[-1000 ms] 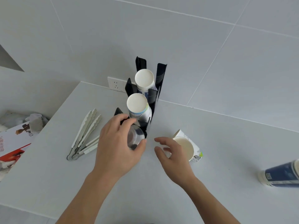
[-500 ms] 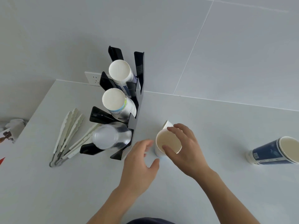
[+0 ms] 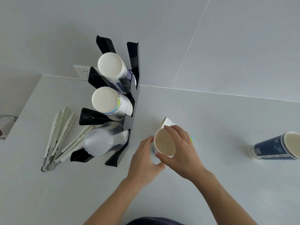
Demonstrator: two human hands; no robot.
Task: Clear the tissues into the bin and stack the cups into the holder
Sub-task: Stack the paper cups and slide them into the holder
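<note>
Your right hand [image 3: 180, 150] is wrapped around a white paper cup [image 3: 164, 144], thumb on the near side of the rim and fingers over the far side, with the cup's open mouth facing up toward you. Your left hand [image 3: 144, 159] is cupped against the cup's left side, fingers touching its wall, so both hands meet around it just above the white counter [image 3: 211, 120]. A second white cup [image 3: 168, 123] sits just behind the held one, partly hidden.

Left of your hands stands the black cup holder [image 3: 129, 120], leaning back in three tiers. Its lowest tier holds a stack of clear plastic cups [image 3: 103, 141], the middle tier a stack of white paper cups [image 3: 112, 103], the top tier a stack of blue-printed cups [image 3: 113, 67]. Beside the holder on the left lie several white tongs [image 3: 60, 135].

Well to your right, a blue paper cup [image 3: 276, 147] lies on its side. A wall socket [image 3: 81, 73] shows behind the holder.
</note>
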